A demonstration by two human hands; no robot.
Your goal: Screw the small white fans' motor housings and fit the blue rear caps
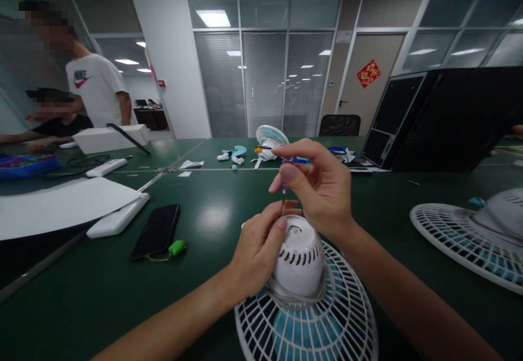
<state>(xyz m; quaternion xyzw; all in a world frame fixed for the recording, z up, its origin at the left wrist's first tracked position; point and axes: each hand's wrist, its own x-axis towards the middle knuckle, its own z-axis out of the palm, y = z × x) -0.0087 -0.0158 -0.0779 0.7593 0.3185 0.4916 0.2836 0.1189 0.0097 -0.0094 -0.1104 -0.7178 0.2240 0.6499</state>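
A white fan (300, 263) with a round wire grille and blue blades lies face down on the green table, its motor housing pointing up and a cord wound round the base of the housing. My right hand (322, 184) pinches the purple handle of a screwdriver (283, 204), held upright with its shaft pointing down at the rear edge of the housing. The tip is hidden behind my left fingers. My left hand (261, 241) is wrapped against the left side of the housing, thumb and fingers close around the shaft's lower end.
On the green table (204, 263) a black phone (157, 231) with a green tag lies left. Another fan (486, 230) is at the right. A small fan (269, 140) and blue blades (236, 152) stand farther back. A large black case (441, 118) stands back right. Two people are at left.
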